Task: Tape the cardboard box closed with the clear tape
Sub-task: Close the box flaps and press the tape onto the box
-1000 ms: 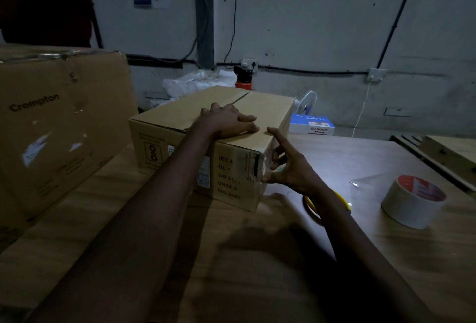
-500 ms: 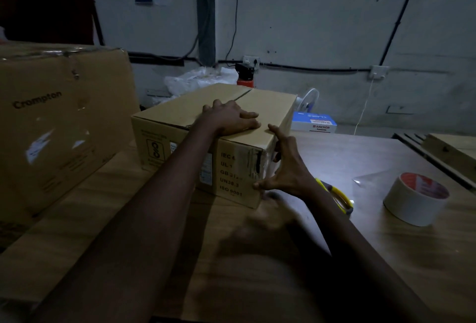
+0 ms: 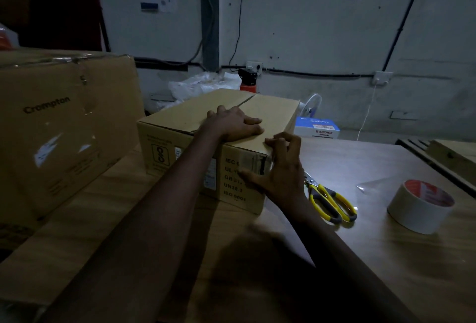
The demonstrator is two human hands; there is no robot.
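Roughly midway, judging by the layout. Flaps of the cardboard box (image 3: 180, 122) already folded down, meeting at a seam (image 3: 244, 101) along the top; box at the centre of the frame on the wood-grain counter (image 3: 386, 258). Glossy patch (image 3: 253, 161) on the near face under the front edge, possibly clear tape carried over (too dim to be sure). No tape discernible on the far stretch of the seam, so probably more strips to lay and rub down.

Left hand (image 3: 233, 127) flat on the lid by the front edge, fingers straight, grip apart, pressing. Right hand (image 3: 282, 170) at the near right corner, fingertips bent onto the top edge, thumb splayed on the front face, clamped on nothing.

Box: matte brown corrugated board, black print, crisp corners. Tape roll (image 3: 419, 207) at lower right, well apart from the box: pale, broad ring, red-printed core. Scissors (image 3: 332, 201) just beside the right wrist: steel blades, yellow and grey loops. Counter smooth, with glare there.
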